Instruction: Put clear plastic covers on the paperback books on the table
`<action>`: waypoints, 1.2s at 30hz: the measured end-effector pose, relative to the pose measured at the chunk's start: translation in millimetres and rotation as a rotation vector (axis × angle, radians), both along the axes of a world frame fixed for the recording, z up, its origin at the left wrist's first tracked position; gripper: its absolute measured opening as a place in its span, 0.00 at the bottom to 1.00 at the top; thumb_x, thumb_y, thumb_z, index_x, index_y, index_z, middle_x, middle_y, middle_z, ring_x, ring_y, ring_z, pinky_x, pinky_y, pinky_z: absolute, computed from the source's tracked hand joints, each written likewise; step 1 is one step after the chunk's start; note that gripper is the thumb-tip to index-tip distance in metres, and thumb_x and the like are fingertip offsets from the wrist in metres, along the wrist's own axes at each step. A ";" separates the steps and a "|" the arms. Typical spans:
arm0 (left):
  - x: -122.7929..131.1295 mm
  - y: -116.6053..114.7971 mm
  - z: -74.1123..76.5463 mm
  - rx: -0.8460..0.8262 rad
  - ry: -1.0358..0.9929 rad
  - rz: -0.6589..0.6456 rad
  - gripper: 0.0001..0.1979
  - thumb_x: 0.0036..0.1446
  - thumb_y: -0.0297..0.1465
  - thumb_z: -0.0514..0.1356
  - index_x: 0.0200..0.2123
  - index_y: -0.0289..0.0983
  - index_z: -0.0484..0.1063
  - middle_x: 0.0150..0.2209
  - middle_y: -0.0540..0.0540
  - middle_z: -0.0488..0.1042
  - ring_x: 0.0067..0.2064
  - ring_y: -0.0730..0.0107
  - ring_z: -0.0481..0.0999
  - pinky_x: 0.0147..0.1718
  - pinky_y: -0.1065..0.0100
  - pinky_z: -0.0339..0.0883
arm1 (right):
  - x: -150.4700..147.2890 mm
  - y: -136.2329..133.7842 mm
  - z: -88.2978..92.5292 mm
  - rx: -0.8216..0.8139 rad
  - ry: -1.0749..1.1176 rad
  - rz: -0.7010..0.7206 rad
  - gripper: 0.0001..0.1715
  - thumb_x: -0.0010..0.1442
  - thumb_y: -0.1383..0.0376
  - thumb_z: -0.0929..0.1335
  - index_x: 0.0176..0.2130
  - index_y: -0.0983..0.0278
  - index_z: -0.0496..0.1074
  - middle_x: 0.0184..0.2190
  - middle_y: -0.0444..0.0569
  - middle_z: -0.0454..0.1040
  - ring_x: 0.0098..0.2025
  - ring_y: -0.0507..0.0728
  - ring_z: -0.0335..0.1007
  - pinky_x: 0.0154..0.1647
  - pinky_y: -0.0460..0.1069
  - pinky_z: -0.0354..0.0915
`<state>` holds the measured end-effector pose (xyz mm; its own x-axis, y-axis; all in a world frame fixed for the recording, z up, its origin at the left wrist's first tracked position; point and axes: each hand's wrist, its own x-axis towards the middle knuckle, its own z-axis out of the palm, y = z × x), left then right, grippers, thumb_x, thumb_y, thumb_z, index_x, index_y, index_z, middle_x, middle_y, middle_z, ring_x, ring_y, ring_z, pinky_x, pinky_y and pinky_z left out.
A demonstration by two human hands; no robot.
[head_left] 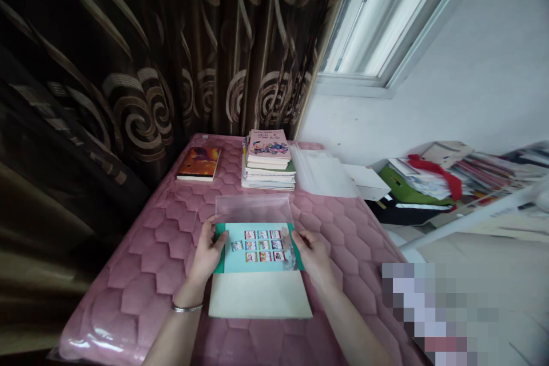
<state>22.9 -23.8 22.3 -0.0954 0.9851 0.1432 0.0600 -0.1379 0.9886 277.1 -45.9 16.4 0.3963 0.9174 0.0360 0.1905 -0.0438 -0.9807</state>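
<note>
Two hands, left hand [208, 254] and right hand [314, 254], hold one teal book [257, 251] in their fingers against one clear bag [253, 209].

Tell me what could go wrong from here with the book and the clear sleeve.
1. The clear sleeve lies loose at the far edge of the teal book; its thin mouth might snag or crease on a corner.
2. The left hand and right hand grip only the side edges, so the book could skew as it moves.
</note>
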 end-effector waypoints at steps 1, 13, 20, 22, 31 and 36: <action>0.1 -0.2 0.6 -0.004 0.000 -0.002 0.22 0.51 0.34 0.61 0.50 0.40 0.63 0.27 0.55 0.63 0.28 0.74 0.65 0.29 0.73 0.60 | -1.0 0.2 -0.5 0.004 -0.025 -0.001 0.26 0.46 0.43 0.68 0.22 0.64 0.71 0.20 0.46 0.72 0.23 0.55 0.64 0.25 0.48 0.60; 3.3 6.5 -2.4 -0.027 -0.076 0.012 0.22 0.49 0.38 0.63 0.46 0.38 0.63 0.35 0.48 0.73 0.38 0.67 0.73 0.37 0.68 0.65 | -9.9 -11.0 8.9 0.007 0.036 0.044 0.24 0.50 0.44 0.67 0.25 0.62 0.70 0.23 0.47 0.74 0.26 0.56 0.68 0.27 0.48 0.62; -1.3 1.7 3.6 -0.019 -0.105 -0.048 0.24 0.48 0.35 0.64 0.49 0.40 0.64 0.42 0.47 0.72 0.44 0.66 0.72 0.42 0.67 0.65 | -12.3 -12.1 10.6 -0.025 0.100 0.003 0.25 0.45 0.44 0.70 0.24 0.64 0.74 0.24 0.49 0.76 0.26 0.57 0.69 0.26 0.48 0.62; -1.4 2.1 2.5 -0.011 -0.119 -0.035 0.25 0.46 0.34 0.65 0.48 0.40 0.65 0.41 0.47 0.73 0.43 0.66 0.72 0.41 0.67 0.65 | -14.8 -11.1 10.5 -0.012 0.082 -0.020 0.26 0.44 0.43 0.70 0.24 0.65 0.74 0.23 0.49 0.75 0.26 0.57 0.69 0.26 0.48 0.62; 3.7 9.8 -4.8 -0.047 -0.222 -0.007 0.23 0.44 0.34 0.67 0.44 0.35 0.67 0.38 0.45 0.76 0.38 0.67 0.75 0.40 0.66 0.67 | -16.0 -10.7 -3.9 -0.008 -0.014 -0.053 0.27 0.49 0.44 0.67 0.27 0.65 0.73 0.24 0.48 0.75 0.25 0.56 0.67 0.26 0.47 0.62; 5.5 10.0 -1.4 -0.073 -0.274 0.011 0.22 0.43 0.35 0.68 0.41 0.34 0.68 0.35 0.45 0.77 0.36 0.65 0.76 0.38 0.65 0.69 | -18.1 -11.3 -8.6 0.018 -0.027 -0.082 0.25 0.51 0.45 0.66 0.28 0.65 0.72 0.24 0.48 0.75 0.27 0.56 0.67 0.26 0.47 0.61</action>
<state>28.4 -13.7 20.8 -0.1319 0.9905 0.0391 -0.2094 -0.0664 0.9756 259.0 -57.2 7.8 0.4688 0.8810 0.0644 0.2136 -0.0423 -0.9760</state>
